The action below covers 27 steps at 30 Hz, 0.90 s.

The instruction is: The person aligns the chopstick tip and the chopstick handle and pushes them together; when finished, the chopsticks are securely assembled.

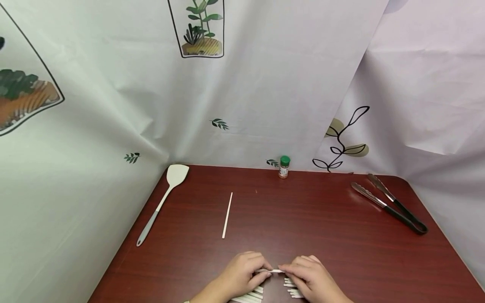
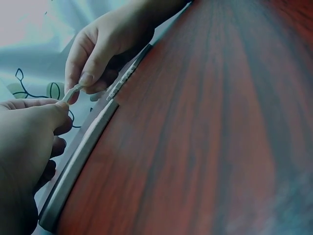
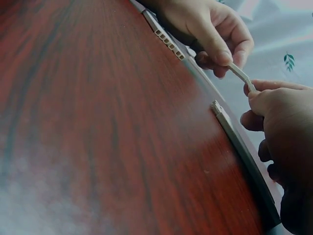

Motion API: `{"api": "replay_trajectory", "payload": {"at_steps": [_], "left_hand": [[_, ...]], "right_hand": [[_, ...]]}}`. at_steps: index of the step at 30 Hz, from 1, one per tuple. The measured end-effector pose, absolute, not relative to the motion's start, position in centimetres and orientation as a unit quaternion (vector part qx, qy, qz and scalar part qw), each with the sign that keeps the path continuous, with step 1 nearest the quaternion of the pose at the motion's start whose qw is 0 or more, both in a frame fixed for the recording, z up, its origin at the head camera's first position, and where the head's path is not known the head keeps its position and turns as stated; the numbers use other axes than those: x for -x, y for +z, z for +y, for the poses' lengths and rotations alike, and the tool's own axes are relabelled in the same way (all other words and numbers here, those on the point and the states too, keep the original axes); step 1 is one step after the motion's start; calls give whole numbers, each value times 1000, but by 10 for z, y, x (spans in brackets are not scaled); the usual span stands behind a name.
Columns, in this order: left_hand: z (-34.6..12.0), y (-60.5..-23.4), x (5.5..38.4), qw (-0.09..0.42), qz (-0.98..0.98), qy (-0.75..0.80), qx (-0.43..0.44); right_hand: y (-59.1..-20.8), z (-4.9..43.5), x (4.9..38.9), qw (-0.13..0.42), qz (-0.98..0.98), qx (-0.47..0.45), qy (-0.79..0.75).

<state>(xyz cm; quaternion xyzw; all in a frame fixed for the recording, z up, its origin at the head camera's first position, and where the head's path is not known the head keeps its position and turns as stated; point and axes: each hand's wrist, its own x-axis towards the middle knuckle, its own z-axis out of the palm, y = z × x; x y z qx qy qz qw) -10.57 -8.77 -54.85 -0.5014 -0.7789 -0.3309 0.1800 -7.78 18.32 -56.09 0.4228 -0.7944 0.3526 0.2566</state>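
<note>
Head view, lower centre: the left hand [image 1: 244, 273] and right hand [image 1: 310, 275], both nearly closed, pinch a bent white stick [image 1: 278, 271] from opposite ends, apparently to bring force onto its middle.

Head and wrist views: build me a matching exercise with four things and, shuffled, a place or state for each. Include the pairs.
1. White flat-headed spatula with a grey handle
2. Small bottle with a green cap
3. Silver metal tongs with black handles
4. Bent thin white stick

A. Standing upright at the back of the reddish-brown table
B. Pinched by the left hand and right hand
C. Lying with arms spread, toward the right side
D. Lying toward the left side

Pairs: 1-D; 2-A; 3-C; 4-B
</note>
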Motion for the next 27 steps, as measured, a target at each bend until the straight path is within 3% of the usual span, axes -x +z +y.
{"api": "replay_trajectory", "payload": {"at_steps": [17,27], "left_hand": [[-83,-550,104,187,-790,-313,493],[-83,-549,103,187,-786,-308,502]], "right_hand": [[-558,182,78,261,-805,-412,336],[-561,181,77,236,-808,-416,345]]}}
